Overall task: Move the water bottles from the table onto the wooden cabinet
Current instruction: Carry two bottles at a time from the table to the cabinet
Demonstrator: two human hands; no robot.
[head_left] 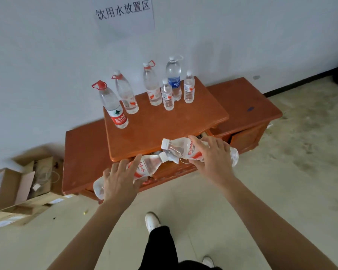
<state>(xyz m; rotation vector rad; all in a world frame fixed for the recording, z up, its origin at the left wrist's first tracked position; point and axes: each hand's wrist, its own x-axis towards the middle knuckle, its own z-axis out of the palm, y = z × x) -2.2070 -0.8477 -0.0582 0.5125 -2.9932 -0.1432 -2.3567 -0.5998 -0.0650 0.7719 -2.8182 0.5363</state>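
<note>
The wooden cabinet (164, 121) stands against the wall, with several clear water bottles upright along the back of its raised top. Among them are a red-labelled big bottle (113, 107) at the left and a blue-labelled bottle (173, 77) at the back. My left hand (119, 182) grips a small red-and-white labelled bottle (146, 165) lying sideways in front of the cabinet's near edge. My right hand (211, 154) grips a second such bottle (180, 148), also sideways, cap pointing left. Both held bottles hover at the front edge of the top.
Lower cabinet wings (246, 102) extend left and right of the raised top. Open cardboard boxes (21, 184) and a wooden board lie on the floor at the left. A paper sign (123, 10) hangs on the wall. My feet (151, 221) stand on the concrete floor.
</note>
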